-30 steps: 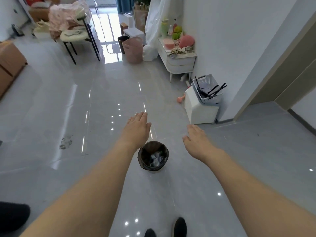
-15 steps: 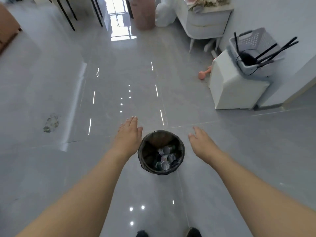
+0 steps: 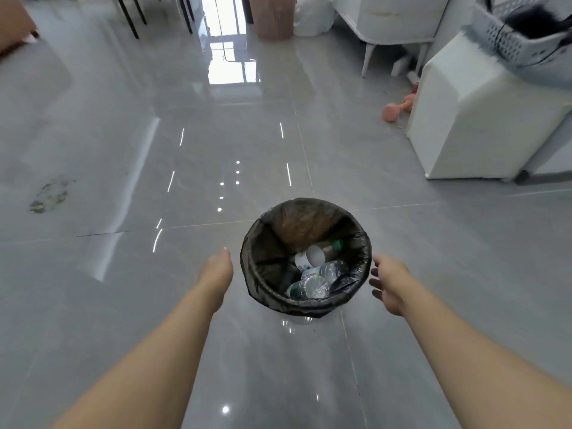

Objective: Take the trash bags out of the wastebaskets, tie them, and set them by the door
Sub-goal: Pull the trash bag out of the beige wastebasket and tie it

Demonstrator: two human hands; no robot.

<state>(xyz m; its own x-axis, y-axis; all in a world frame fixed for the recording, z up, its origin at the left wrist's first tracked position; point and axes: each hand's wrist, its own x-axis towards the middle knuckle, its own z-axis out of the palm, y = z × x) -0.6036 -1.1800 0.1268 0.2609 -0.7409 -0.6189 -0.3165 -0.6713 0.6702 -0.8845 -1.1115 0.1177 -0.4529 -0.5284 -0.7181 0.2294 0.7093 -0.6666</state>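
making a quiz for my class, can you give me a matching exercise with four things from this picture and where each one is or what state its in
Things:
1. trash bag
2. plastic bottles
3. left hand
4. laundry basket

Places or states:
A. on top of the white cabinet
B. lying inside the wastebasket
C. open, beside the bin's left side, touching nothing
D. black, folded over the wastebasket's rim

Pairs: 1-D, 2-B, 3-C, 4-A

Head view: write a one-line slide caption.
Both open hands, left hand and right hand, flank a wastebasket lined with a black trash bag holding plastic bottles.
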